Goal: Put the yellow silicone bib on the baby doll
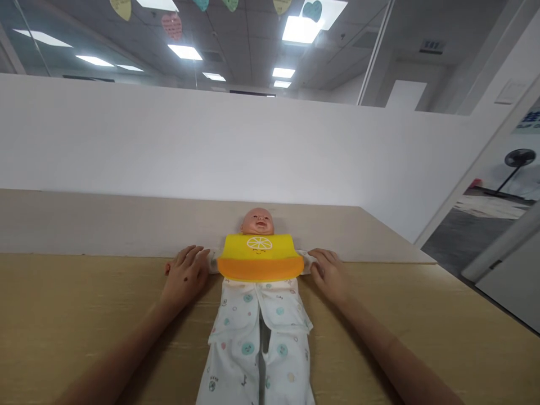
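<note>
A baby doll (258, 221) lies on its back on the table, head away from me. It wears white printed clothes (248, 315) and a yellow bib (276, 245) with an orange catch pocket (260, 269) and a lemon-slice face. My left hand (185, 277) lies over the doll's outstretched arm on the left, fingers bent across it; the doll's small hand (167, 268) pokes out beyond. On the other side, my right hand (331, 275) has its fingers and thumb around the sleeve (306, 261). The doll's hand there is hidden.
Behind the wooden table (84, 315) runs a paler board (105, 222) against a white wall (189, 146). Glass panes with paper hearts (172, 26) stand above it. To the right, a doorway shows a black fan (520, 158) on grey floor.
</note>
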Tool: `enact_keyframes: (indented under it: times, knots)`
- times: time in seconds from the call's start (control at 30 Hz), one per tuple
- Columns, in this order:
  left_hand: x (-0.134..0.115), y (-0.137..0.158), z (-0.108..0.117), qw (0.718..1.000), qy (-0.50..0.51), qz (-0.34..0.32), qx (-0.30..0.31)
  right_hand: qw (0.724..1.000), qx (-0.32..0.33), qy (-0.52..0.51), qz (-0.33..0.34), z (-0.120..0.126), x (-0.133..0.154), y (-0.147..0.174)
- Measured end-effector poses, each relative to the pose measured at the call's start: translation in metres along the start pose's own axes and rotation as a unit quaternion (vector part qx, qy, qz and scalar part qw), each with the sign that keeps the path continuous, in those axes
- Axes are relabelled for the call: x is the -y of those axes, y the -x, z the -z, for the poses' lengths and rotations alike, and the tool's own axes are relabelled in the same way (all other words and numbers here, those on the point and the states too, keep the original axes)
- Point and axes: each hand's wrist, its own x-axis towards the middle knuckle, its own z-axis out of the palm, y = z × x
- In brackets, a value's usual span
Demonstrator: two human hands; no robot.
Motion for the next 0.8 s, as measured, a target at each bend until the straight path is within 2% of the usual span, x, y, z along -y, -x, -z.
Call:
enact_keyframes:
  times: [0.17, 0.3, 0.4, 0.63, 0.8]
  knots:
    - [0.026, 0.010, 0.007, 0.998, -0.023, -0.054, 0.011, 0.990, 0.013, 0.109, 0.084, 0.013, -0.029, 0.013]
    - [0.038, 0.012, 0.008, 0.995, -0.017, -0.092, 0.040, 0.986, 0.038, 0.123, 0.103, 0.013, -0.038, 0.014]
    - [0.042, 0.012, 0.007, 0.994, -0.031, -0.098, 0.037, 0.988, 0.043, 0.116, 0.096, 0.007, -0.040, 0.012]
    - [0.047, 0.011, 0.004, 0.993, -0.080, -0.080, 0.017, 0.987, 0.026, 0.134, 0.087, 0.004, -0.046, 0.011]
    - [0.025, 0.016, 0.011, 0.996, -0.064, -0.063, 0.004, 0.987, 0.007, 0.135, 0.091, 0.003, -0.025, 0.020]
